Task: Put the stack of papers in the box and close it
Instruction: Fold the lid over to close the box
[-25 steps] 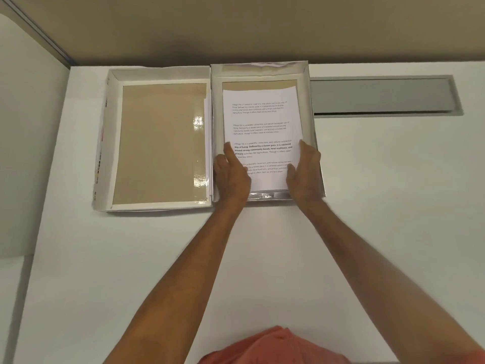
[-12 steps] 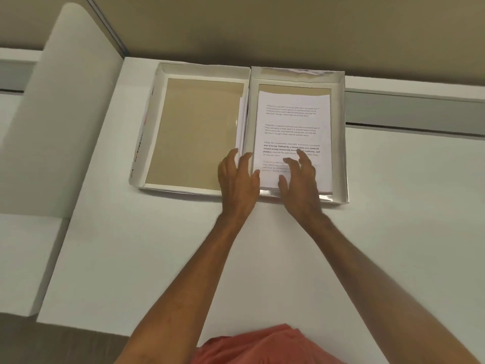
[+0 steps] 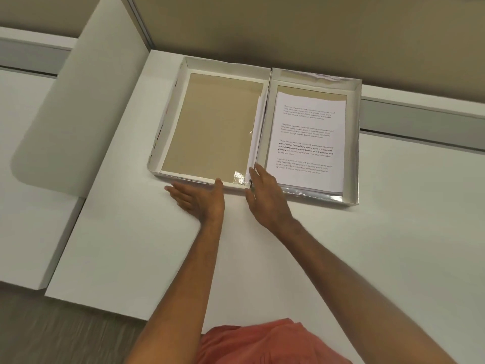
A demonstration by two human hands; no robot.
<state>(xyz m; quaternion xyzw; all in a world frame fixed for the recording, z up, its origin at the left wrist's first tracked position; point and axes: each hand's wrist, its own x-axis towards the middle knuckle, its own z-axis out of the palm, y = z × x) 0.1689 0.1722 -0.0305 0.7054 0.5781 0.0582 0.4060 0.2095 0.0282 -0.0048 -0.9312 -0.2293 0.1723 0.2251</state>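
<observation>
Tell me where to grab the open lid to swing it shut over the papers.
Take the lid by its far-left wall, coming from the left: it lies flat, hinged along the box on its right, so that free edge should swing over the papers.

You see a matt white table point(image 3: 157, 245), a cardboard box point(image 3: 353, 143) perhaps foil-lined, and printed paper point(image 3: 309, 132).
</observation>
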